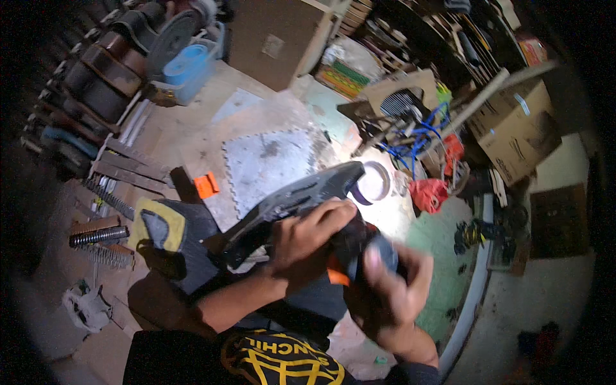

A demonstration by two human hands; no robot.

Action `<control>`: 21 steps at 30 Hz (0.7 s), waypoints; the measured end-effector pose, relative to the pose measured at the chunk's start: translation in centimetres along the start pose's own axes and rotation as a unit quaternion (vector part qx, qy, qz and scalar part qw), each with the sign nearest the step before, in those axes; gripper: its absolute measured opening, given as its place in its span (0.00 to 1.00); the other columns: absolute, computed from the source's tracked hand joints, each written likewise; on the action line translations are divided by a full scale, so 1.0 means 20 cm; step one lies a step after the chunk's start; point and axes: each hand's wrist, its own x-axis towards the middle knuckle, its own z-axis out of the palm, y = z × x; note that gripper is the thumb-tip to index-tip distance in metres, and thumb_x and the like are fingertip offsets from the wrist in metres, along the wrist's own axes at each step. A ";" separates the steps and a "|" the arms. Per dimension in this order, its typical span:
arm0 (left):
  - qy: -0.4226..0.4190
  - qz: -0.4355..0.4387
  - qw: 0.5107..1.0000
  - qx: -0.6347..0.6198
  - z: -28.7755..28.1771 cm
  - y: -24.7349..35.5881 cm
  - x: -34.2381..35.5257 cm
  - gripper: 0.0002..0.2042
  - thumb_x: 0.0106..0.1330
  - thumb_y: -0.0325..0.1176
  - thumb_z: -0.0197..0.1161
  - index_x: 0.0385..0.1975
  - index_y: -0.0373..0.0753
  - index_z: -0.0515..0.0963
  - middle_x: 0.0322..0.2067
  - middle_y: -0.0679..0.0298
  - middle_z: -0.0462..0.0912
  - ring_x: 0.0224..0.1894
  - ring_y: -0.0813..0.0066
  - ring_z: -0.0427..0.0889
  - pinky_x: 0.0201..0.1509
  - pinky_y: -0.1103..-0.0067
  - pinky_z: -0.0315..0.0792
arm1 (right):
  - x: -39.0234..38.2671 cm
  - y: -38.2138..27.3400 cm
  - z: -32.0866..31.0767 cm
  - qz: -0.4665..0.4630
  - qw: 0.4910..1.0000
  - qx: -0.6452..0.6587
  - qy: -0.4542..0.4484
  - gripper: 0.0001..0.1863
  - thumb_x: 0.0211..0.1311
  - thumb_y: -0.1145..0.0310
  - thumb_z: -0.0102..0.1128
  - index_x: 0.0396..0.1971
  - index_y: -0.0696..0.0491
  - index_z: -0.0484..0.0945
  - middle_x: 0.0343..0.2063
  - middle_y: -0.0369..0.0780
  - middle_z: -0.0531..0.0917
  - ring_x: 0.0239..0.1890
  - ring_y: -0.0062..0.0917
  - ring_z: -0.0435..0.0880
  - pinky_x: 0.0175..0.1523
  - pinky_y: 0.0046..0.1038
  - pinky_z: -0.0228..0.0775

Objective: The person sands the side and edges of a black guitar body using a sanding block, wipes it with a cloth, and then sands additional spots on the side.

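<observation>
A long dark grey part with slots along its side [295, 192] lies slantwise across my lap, its far end raised toward the right. My left hand [307, 234] is closed over its near side, with the fingers bent. To the right, my right hand [404, 282] is smeared by motion. Its thumb and fingers close round a grey rounded piece [385, 253] against a black section [351, 247] beside the long part. Below that section shows a small bright orange patch [337, 273]. What joins these pieces is hidden by my hands.
A grey foam mat [269, 163] lies on the floor ahead. Nearby are an orange piece [206, 186], a white ring [373, 183] and a black-and-yellow pad [160, 224]. Coil springs [99, 236] lie left. Blue cable [410, 151], a red bag [428, 194] and a cardboard box [520, 135] crowd the right.
</observation>
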 end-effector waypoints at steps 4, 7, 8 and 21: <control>-0.025 -0.032 0.999 0.004 -0.02 -0.01 -0.01 0.30 0.57 0.51 0.71 0.55 0.38 0.78 0.52 0.54 0.84 0.52 0.54 0.86 0.53 0.66 0.82 | 0.06 0.01 -0.04 0.047 0.990 0.112 -0.076 0.42 0.38 0.75 0.80 0.61 0.44 0.78 0.47 0.49 0.80 0.47 0.41 0.78 0.51 0.37 0.70; 0.015 0.029 0.999 0.036 -0.02 0.02 -0.01 0.20 0.58 0.34 0.68 0.51 0.39 0.77 0.49 0.56 0.84 0.47 0.52 0.87 0.46 0.67 0.83 | -0.02 0.05 -0.02 0.060 0.987 0.136 -0.060 0.36 0.45 0.75 0.78 0.59 0.51 0.77 0.45 0.49 0.80 0.43 0.40 0.80 0.51 0.36 0.72; 0.008 0.030 0.999 0.017 -0.01 0.04 -0.01 0.20 0.58 0.34 0.68 0.52 0.39 0.76 0.50 0.56 0.83 0.48 0.50 0.86 0.47 0.66 0.82 | 0.00 0.13 0.00 0.114 0.977 0.173 -0.044 0.33 0.49 0.76 0.76 0.58 0.54 0.76 0.43 0.49 0.81 0.41 0.40 0.80 0.50 0.35 0.72; 0.015 0.022 0.999 0.022 -0.06 0.00 -0.10 0.21 0.56 0.30 0.67 0.52 0.37 0.79 0.51 0.54 0.84 0.53 0.52 0.85 0.54 0.66 0.81 | -0.02 0.00 -0.02 0.045 0.972 0.221 -0.068 0.26 0.50 0.71 0.78 0.51 0.55 0.80 0.42 0.49 0.80 0.40 0.36 0.81 0.47 0.32 0.73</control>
